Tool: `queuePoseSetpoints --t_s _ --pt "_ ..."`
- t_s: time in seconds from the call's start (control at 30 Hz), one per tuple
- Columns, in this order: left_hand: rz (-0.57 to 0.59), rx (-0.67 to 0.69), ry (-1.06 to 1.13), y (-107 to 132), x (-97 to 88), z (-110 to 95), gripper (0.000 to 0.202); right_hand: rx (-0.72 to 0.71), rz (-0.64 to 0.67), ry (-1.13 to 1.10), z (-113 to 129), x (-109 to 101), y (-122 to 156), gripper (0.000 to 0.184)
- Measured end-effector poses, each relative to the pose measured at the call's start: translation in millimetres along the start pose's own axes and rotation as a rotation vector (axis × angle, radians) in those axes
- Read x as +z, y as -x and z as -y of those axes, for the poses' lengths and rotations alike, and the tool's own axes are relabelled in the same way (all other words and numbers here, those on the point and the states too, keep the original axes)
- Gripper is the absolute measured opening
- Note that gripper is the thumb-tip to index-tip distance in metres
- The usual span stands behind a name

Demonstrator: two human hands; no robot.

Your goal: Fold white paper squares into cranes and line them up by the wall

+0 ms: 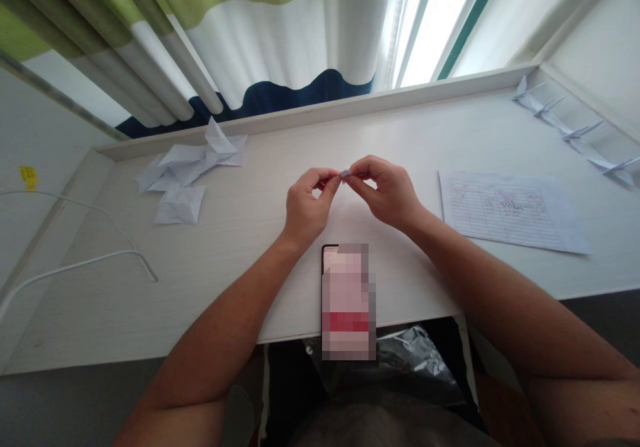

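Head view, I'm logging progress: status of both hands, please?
Left hand, right hand: both pinching small white piece. Piece held between them, partly covered. Phone nearer the body, clear of hands.

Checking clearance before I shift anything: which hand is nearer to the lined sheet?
Right. The right hand is to the left of the lined sheet, apart from it; the left hand is farther left, beyond the right hand.

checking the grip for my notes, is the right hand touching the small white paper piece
Touching. The head view shows the right hand pinching the small white paper piece between its fingers.
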State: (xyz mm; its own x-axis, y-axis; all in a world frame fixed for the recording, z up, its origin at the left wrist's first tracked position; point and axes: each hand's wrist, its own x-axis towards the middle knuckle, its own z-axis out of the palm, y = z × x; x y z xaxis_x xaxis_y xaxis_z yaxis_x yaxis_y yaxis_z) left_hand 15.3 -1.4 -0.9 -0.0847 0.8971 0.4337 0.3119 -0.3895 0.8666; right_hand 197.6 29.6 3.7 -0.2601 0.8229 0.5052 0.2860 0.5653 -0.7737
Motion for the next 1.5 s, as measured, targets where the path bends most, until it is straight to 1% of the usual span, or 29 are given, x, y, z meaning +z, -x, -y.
queuePoseSetpoints --t_s 0.23,0.37,0.47,0.6,0.73,0.9,1.03,1.13,1.23,1.33,1.4,1.5 --pt "0.007 0.043 -0.047 0.7 -0.9 3.8 0.016 -0.007 0.06 -0.014 -6.9 -1.1 -0.7 0.016" --pt "-0.011 0.079 -0.047 0.4 0.3 3.6 0.012 0.0 0.031 -0.001 -3.0 -0.1 -0.7 0.016" --pt "-0.025 0.088 -0.022 0.0 1.7 3.1 0.014 0.059 0.006 -0.027 1.4 1.6 -0.3 0.019" --pt "-0.051 0.055 0.03 0.3 4.9 3.9 0.016 0.162 -0.029 -0.151 4.7 4.6 0.1 0.025" --pt "-0.079 -0.009 0.117 0.5 9.0 4.6 0.017 0.217 -0.063 -0.269 4.9 8.8 -0.2 0.029" --pt "-0.093 -0.102 0.21 -0.5 10.8 4.3 0.022 0.234 -0.113 -0.342 0.8 13.8 -0.5 0.03" --pt "-0.075 -0.176 0.294 -1.1 10.2 3.5 0.021 0.264 -0.099 -0.391 -1.4 14.4 -0.8 0.033" --pt "-0.07 -0.229 0.357 -2.2 9.3 3.1 0.02 0.29 -0.067 -0.438 0.3 12.7 -1.6 0.028" --pt "-0.065 -0.328 0.453 -4.6 6.8 2.6 0.02 0.305 -0.051 -0.444 2.5 10.8 -2.3 0.022" --pt "-0.063 -0.45 0.562 -8.3 2.2 1.5 0.02 0.329 -0.101 -0.423 2.6 9.4 -2.6 0.02" --pt "-0.059 -0.508 0.627 -10.6 -1.1 1.0 0.022 0.375 -0.125 -0.411 2.1 8.9 -2.6 0.023" --pt "-0.021 -0.53 0.685 -11.9 -4.0 2.1 0.025 0.444 -0.048 -0.464 3.1 9.4 -2.4 0.03"
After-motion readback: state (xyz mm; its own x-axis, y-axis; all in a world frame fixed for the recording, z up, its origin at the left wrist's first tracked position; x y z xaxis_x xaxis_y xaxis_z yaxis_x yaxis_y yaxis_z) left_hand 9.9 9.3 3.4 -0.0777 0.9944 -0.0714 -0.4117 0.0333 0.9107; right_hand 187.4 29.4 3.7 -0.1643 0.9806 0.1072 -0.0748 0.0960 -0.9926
